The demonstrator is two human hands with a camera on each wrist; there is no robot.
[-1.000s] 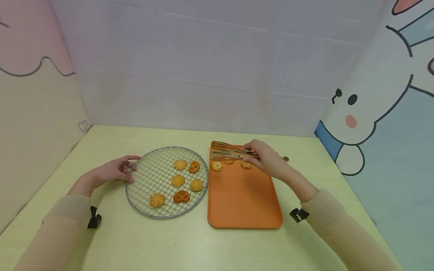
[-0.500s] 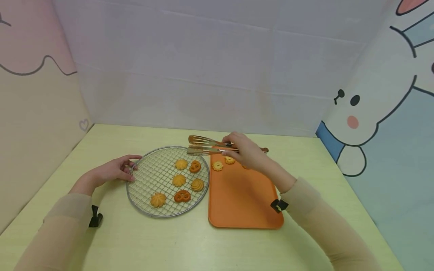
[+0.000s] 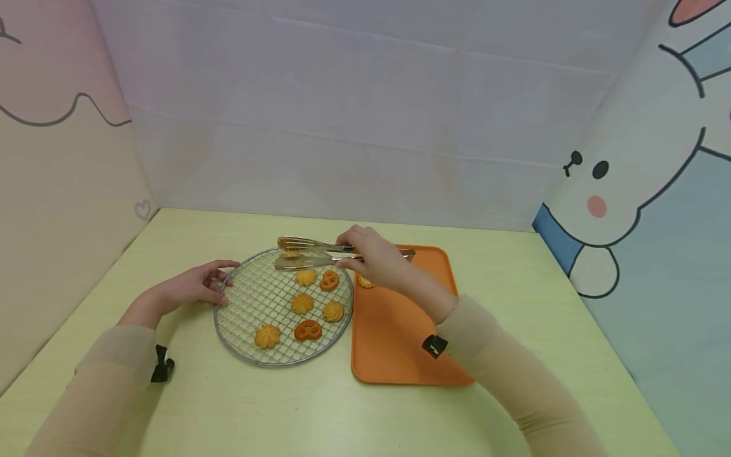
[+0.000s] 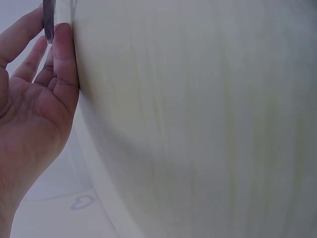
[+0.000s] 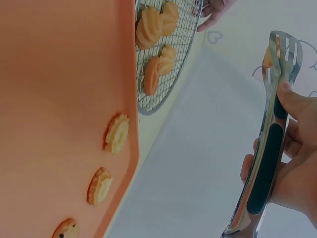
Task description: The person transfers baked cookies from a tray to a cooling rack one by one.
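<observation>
My right hand (image 3: 374, 257) grips metal serving tongs (image 3: 311, 261) with dark handle inserts, over the far right part of a round wire cooling rack (image 3: 245, 317). A small golden cookie (image 5: 268, 58) is caught between the tong heads in the right wrist view. My left hand (image 3: 197, 285) holds the rack's left rim, thumb and fingers on either side of the metal edge (image 4: 48, 22). On the rack lie several baked pieces, among them a flower-shaped cookie (image 3: 267, 336), a swirl cookie (image 3: 333, 311) and a pretzel (image 3: 308, 330).
An orange tray (image 3: 400, 343) stands right beside the rack. Near its far end are two pale crimped cookies (image 5: 117, 133) and a cookie with dark specks (image 5: 67, 229). A white wall sheet (image 3: 342, 127) rises behind the table (image 3: 274, 412).
My right hand has carried the tongs leftward, from over the tray's far end to over the rack, with a cookie in them. The left hand stays at the rim.
</observation>
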